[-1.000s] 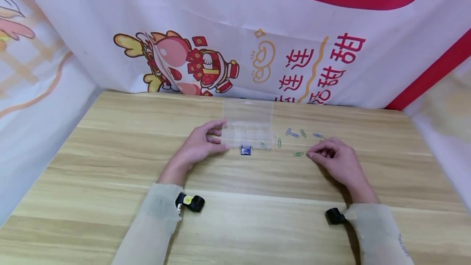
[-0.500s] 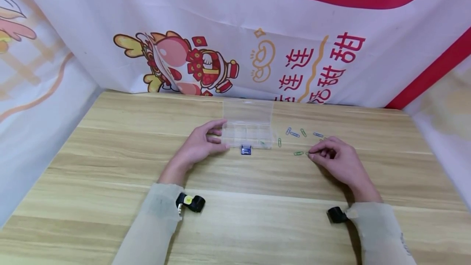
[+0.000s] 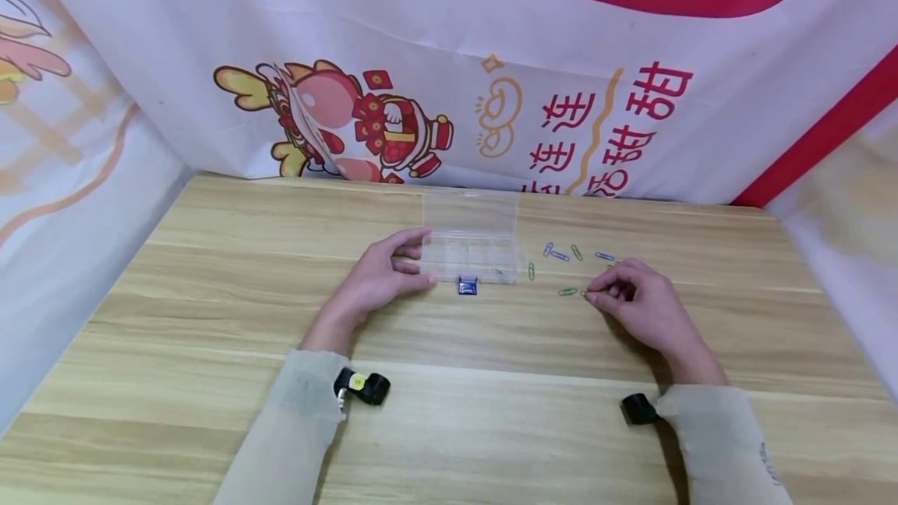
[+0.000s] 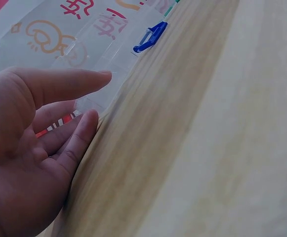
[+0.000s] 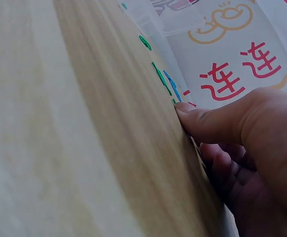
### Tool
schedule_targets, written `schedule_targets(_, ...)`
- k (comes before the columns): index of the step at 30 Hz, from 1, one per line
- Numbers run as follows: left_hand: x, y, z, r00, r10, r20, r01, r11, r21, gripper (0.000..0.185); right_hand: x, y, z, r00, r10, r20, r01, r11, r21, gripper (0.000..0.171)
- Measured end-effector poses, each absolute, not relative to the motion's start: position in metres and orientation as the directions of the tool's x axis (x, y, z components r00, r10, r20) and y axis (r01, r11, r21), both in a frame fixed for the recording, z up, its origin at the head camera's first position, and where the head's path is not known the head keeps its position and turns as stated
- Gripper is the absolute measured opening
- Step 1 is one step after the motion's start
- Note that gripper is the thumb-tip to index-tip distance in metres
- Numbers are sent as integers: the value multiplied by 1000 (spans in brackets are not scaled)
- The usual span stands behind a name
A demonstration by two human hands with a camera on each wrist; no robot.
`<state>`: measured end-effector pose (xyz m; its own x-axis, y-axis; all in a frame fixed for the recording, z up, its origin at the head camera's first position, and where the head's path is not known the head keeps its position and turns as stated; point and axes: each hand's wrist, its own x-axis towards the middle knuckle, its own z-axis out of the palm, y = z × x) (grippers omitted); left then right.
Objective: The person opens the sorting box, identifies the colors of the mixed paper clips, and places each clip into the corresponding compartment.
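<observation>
A clear plastic compartment box (image 3: 468, 249) stands at the back of the table, its lid (image 3: 470, 213) raised and a blue latch (image 3: 468, 286) at its front. Around the box's left end lies my left hand (image 3: 382, 275), thumb near the front corner and index finger near the back one. Thumb and index finger of my right hand (image 3: 634, 298) pinch a green paper clip (image 5: 174, 101) down at the tabletop; most of it is hidden by the fingertips. Just left of them rests another green paper clip (image 3: 567, 292). Something small and green (image 3: 500, 272) shows in the box's front right part.
Between box and right hand lie loose paper clips, among them a green paper clip (image 3: 531, 271), another green paper clip (image 3: 577, 252) and blue paper clips (image 3: 559, 256). One more blue paper clip (image 3: 605, 256) is behind the right hand. A printed cloth (image 3: 393, 37) hangs along the table's back edge.
The tip of a green paper clip has come into sight at my right fingertips, which have barely shifted. My left hand and the box stay in place.
</observation>
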<state>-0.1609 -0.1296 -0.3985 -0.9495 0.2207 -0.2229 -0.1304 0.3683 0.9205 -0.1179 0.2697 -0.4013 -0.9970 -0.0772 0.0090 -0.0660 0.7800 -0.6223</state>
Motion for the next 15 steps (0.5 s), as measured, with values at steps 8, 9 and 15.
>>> schedule_targets(8,-160,-131,-398,-950,227,-216,-121,370,921,78,-120,264,-396,-994,-98,-48,-52,812,-582,9)
schedule_targets(9,-161,-131,-398,-950,225,-216,-122,371,920,78,-120,263,-395,-993,-104,-52,-54,810,-583,9)
schedule_targets(15,-160,-130,-398,-950,223,-219,-126,368,921,79,-120,263,-391,-993,-78,-91,2,746,-666,16)
